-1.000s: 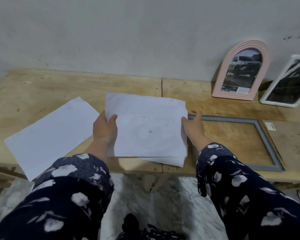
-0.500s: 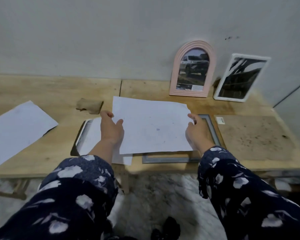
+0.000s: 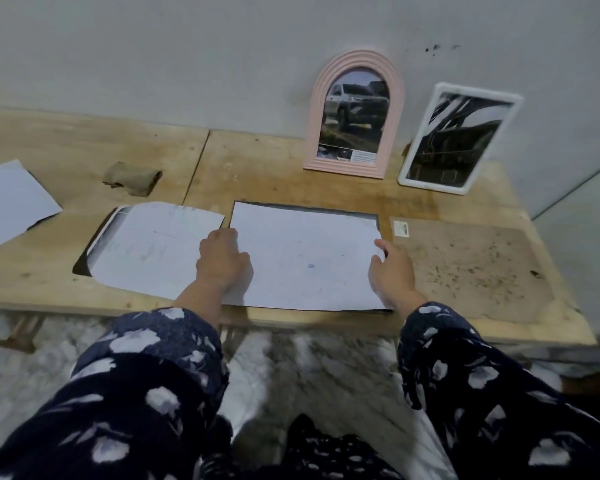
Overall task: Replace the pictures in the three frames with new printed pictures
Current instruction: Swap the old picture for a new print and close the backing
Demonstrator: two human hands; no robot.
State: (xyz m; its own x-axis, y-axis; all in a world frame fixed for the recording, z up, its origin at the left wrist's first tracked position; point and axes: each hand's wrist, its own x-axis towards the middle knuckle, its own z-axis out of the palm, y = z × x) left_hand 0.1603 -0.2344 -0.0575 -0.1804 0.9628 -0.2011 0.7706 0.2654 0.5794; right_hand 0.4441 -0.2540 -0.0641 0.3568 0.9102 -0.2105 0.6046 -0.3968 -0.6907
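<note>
A white sheet of paper [image 3: 305, 261] lies blank side up near the front edge of a wooden table [image 3: 257, 168], covering a grey frame [image 3: 326, 208] of which only a dark strip shows along the sheet's far edge. The person's left hand [image 3: 221, 260] rests on the sheet's left edge at 9 o'clock, fingers bent and pressing down on the paper; whether they curl around its edge cannot be told. The right hand [image 3: 391, 271] sits at the sheet's right edge at 3 o'clock, fingers loosely extended and touching the paper, gripping nothing visible. Just beside the sheet at 3 o'clock lies a brown backing board [image 3: 471, 268] with a small label at its near-left corner. At 9 o'clock, a second white sheet [image 3: 153, 249] rests on a dark-edged pane [image 3: 84, 263]. Farther out at 9 o'clock, a third sheet [image 3: 11, 202] runs off the view. At 10 o'clock lies a crumpled tan cloth [image 3: 132, 177]. Leaning against the grey wall [image 3: 187, 57] at 12 to 1 o'clock are a pink arched frame [image 3: 355, 114] holding a vehicle photograph and a white rectangular frame [image 3: 458, 138] holding a dark picture.
</note>
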